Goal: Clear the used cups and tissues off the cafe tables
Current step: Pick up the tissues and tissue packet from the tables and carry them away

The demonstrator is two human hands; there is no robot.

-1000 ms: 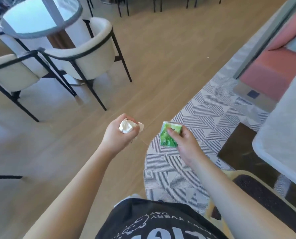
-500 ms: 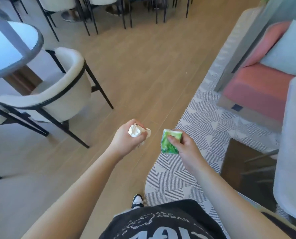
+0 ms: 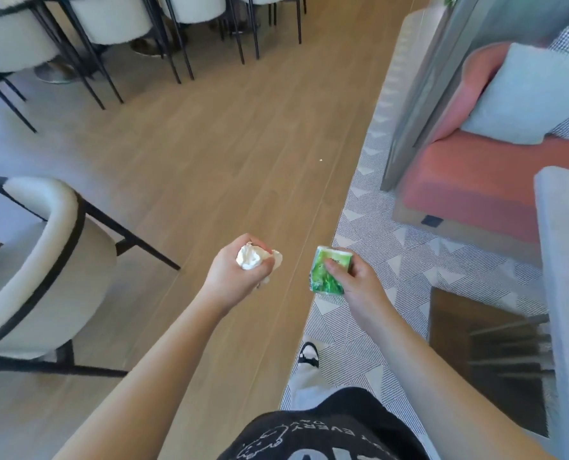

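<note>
- Wooden floor (image 3: 210, 154) fills the middle of the frame, with a patterned rug (image 3: 392, 260) at right and white chairs (image 3: 37, 260) along the left and top.
- Left hand (image 3: 233, 277), centre frame, has its fingers closed around crumpled white tissues (image 3: 251, 257).
- Right hand (image 3: 356, 280), just right of it, grips a green tissue pack (image 3: 328, 272), thumb across its front.

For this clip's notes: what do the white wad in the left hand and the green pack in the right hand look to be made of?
White wad in the left hand: soft tissue paper, matte and crumpled into irregular folds. Green pack in the right hand: likely a thin plastic film wrapper, slightly glossy, printed in green with white edges; what it contains cannot be seen, though its shape suggests a pocket tissue pack.
</note>
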